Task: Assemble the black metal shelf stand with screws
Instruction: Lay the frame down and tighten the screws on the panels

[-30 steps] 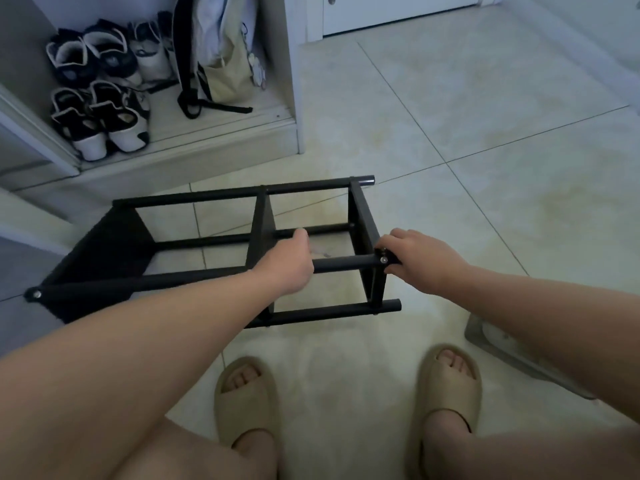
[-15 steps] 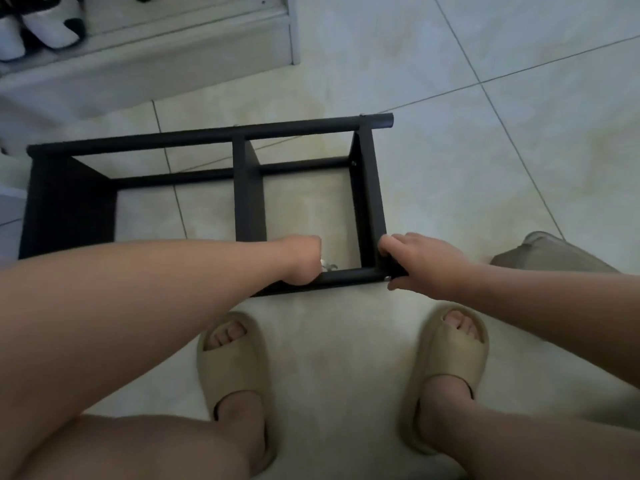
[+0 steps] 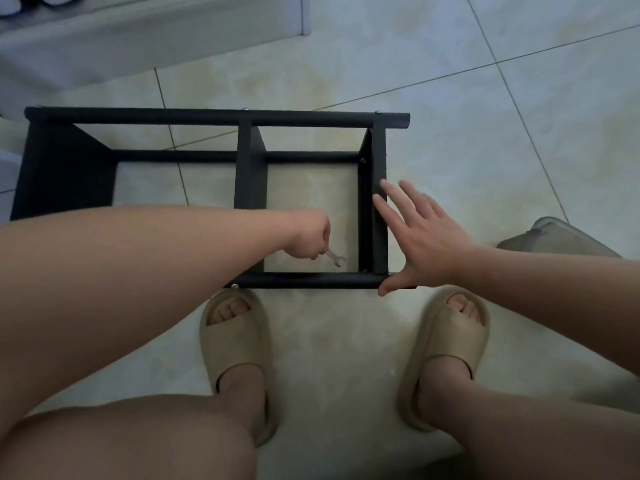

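Observation:
The black metal shelf stand lies on its side on the tiled floor in front of my feet, with small silver screw heads at its joints. My left hand hangs inside the right-hand bay of the frame and grips a small silver wrench, whose open jaw points down to the right. My right hand is spread with straight fingers beside the frame's right end panel; its fingertips lie against that panel and its thumb touches the near tube's end.
A white cabinet base runs along the top left behind the stand. A grey-beige object sits on the floor at the right, behind my right forearm. My feet in beige slides stand just short of the near tube.
The view tilted down and the stand now lies closer to my feet. My right hand let go of the near tube's end and spread flat. My left hand now hangs inside the frame with the wrench showing.

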The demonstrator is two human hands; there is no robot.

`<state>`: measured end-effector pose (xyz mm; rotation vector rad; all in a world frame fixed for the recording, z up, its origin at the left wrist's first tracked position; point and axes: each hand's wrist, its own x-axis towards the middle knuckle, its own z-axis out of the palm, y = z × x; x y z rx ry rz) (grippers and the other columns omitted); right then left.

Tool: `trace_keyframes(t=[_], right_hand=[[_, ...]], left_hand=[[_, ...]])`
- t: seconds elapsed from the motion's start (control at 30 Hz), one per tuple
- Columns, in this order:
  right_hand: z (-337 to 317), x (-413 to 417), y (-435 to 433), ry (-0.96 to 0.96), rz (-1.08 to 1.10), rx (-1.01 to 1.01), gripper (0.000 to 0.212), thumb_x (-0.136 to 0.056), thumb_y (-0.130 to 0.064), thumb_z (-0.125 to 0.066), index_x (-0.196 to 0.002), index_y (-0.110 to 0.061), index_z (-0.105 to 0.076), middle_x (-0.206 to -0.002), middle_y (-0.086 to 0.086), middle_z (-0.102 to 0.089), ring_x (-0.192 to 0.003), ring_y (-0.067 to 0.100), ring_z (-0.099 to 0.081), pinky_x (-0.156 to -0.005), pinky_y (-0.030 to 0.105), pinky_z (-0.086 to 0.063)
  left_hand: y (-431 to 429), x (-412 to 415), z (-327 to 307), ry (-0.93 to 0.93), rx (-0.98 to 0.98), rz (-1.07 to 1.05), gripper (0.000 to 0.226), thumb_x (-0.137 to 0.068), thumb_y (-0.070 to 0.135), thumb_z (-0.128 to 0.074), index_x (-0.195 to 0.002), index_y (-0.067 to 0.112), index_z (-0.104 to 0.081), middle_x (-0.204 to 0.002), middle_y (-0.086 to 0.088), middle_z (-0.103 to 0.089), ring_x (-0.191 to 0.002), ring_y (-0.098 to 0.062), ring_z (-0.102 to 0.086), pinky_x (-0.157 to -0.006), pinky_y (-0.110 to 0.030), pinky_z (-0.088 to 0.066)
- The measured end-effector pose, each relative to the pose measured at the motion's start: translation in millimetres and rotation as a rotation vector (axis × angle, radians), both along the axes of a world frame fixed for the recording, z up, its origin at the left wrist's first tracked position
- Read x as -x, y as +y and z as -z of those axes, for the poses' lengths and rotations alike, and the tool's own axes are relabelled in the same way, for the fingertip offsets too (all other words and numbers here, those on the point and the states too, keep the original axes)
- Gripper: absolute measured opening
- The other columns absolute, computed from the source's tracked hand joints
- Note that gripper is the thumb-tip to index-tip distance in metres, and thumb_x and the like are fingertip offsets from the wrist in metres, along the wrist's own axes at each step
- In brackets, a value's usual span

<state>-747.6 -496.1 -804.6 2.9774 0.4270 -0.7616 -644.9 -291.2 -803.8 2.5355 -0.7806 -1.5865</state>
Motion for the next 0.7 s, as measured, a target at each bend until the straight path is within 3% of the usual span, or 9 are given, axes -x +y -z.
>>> trace_keyframes(t=[0.1, 0.27, 0.4, 0.6, 0.7], right_hand=[[7.1, -8.2, -3.3, -0.016, -0.096, 0.015, 0.151, -0.055, -0.105, -0.028, -0.159, -0.003, 0.012, -0.164, 0.018, 0.027, -0.153, 0.036, 0.022, -0.126, 0.049, 0.005], [28.3, -8.8, -12.6, -0.076, -0.162, -0.116, 0.145, -0.065, -0.104, -0.028, -0.157, 0.001, 0.011, -0.165, 0.022, 0.018, -0.155, 0.036, 0.015, -0.126, 0.049, 0.002], [43.3, -8.6, -15.9, -0.110, -0.161, -0.219, 0.144, -0.068, -0.103, -0.031, -0.159, 0.003, 0.005, -0.166, 0.023, 0.013, -0.155, 0.038, 0.011, -0.126, 0.053, -0.002], [50.4, -9.4, -17.8, -0.132, -0.158, -0.272, 0.146, -0.067, -0.102, -0.038, -0.158, 0.006, 0.001, -0.166, 0.027, 0.008, -0.155, 0.041, 0.008, -0.126, 0.057, -0.005], [49.6, -9.3, -18.0, -0.141, -0.154, -0.282, 0.146, -0.067, -0.101, -0.039, -0.159, 0.006, 0.001, -0.166, 0.027, 0.008, -0.155, 0.041, 0.007, -0.126, 0.056, -0.005]], left_hand=[[-1.1, -12.9, 14.6, 0.074, 0.135, -0.162, 0.012, -0.094, 0.015, -0.065, -0.096, 0.012, -0.076, -0.081, 0.005, -0.072, -0.080, -0.011, -0.069, -0.075, -0.025, -0.054], [-8.7, -20.3, 43.9, 0.139, 0.287, -0.331, 0.010, -0.089, 0.016, -0.072, -0.097, 0.016, -0.079, -0.076, 0.008, -0.074, -0.064, 0.002, -0.068, -0.059, -0.013, -0.053], [-16.3, -19.8, 58.4, 0.212, 0.384, -0.432, 0.016, -0.088, 0.012, -0.071, -0.101, 0.012, -0.079, -0.090, -0.008, -0.076, -0.079, -0.013, -0.068, -0.083, -0.031, -0.059], [-17.4, -17.7, 59.2, 0.425, 0.443, -0.614, 0.009, -0.090, 0.011, -0.069, -0.090, 0.019, -0.075, -0.085, -0.003, -0.070, -0.078, -0.011, -0.064, -0.077, -0.025, -0.057], [-17.9, -12.9, 56.8, 0.604, 0.447, -0.771, 0.009, -0.094, 0.012, -0.064, -0.088, 0.016, -0.070, -0.084, 0.001, -0.076, -0.086, -0.012, -0.071, -0.086, -0.030, -0.055]])
